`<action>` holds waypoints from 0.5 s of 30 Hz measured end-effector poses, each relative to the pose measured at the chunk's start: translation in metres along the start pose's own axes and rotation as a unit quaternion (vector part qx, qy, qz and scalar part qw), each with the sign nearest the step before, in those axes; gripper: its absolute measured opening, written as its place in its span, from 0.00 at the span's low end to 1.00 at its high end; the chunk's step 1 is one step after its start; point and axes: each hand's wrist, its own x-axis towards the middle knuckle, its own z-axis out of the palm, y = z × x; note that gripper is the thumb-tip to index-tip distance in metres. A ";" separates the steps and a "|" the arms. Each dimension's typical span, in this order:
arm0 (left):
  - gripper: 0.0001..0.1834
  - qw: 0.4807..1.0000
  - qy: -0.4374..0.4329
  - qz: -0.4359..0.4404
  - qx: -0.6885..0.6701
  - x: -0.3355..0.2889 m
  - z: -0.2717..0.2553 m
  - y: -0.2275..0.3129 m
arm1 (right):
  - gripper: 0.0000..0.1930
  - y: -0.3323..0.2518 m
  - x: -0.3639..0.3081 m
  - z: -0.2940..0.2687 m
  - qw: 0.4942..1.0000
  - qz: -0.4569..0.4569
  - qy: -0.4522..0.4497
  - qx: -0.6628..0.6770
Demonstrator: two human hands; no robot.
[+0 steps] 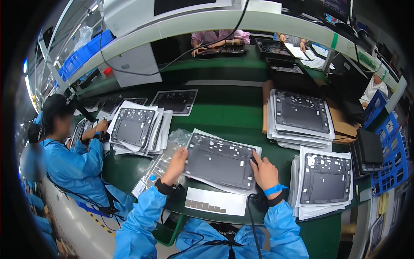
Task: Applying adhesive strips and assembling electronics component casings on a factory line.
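A dark grey tablet back cover point(215, 166) with small white patches along its top and right side lies tilted in front of me, a white sheet under it. My left hand point(175, 164) is closed on its left edge, thumb on top. At the right edge, my right hand point(265, 173) holds the cover, index finger extended along its corner. Nearest my body lies a white strip point(236, 203) with a row of grey squares. Left of the cover rests a clear plastic sheet point(156, 166) with grey pieces, partly hidden by my left arm.
Stacks of similar covers between white sheets stand at the left point(133, 125), far right point(300, 111) and near right point(326, 179). One single cover point(176, 102) lies farther back. A co-worker point(71, 155) in blue sits left. Blue plastic racks point(390, 151) stand right.
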 end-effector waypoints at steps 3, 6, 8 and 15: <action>0.14 1.000 0.009 0.027 -0.007 0.055 -0.014 0.028 | 0.24 -0.011 -0.016 -0.016 0.994 0.036 0.079 0.065; 0.14 0.997 0.003 0.079 0.022 0.153 -0.025 0.033 | 0.19 -0.025 -0.054 -0.038 0.981 0.012 0.115 0.154; 0.15 0.996 -0.023 0.083 0.001 0.216 -0.004 0.042 | 0.14 -0.026 -0.087 -0.046 0.967 0.000 0.107 0.233; 0.17 0.902 0.054 0.230 0.362 0.481 -0.090 -0.071 | 0.13 -0.004 -0.163 -0.165 0.877 0.146 0.014 0.457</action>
